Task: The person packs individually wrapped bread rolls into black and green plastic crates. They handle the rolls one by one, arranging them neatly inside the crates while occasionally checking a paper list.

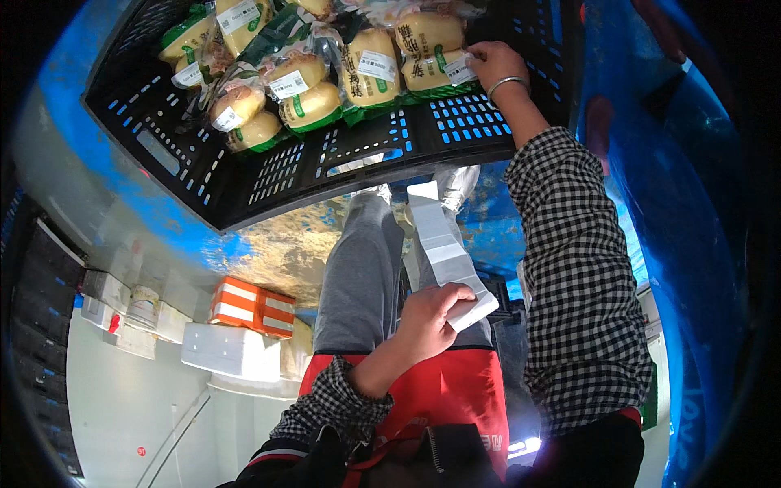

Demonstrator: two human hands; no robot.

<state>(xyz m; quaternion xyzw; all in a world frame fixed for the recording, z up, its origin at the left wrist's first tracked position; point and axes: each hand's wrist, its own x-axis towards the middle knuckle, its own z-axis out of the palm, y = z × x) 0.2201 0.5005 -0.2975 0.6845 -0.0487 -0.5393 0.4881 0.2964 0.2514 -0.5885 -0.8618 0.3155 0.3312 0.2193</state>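
Note:
My left hand (427, 323) holds a roll of white labels (473, 311), with a strip of labels (438, 232) hanging loose away from it over my legs. My right hand (499, 66), a bracelet on its wrist, reaches into a black plastic crate (360, 183). Its fingertips touch a white label (459, 69) at the corner of a clear and green bag of pale root vegetables (430, 36). Whether those fingers pinch the label or press it is unclear. More such bags, among them a bag (371, 67) beside it, lie in rows, several with white labels.
White foam boxes (229, 351) and an orange-and-white box (251, 308) stand at the lower left. Dark stacked crates (39, 305) are at the far left. Blue plastic sheeting (665, 244) hangs on the right. Below the crate is a worn blue floor (287, 244).

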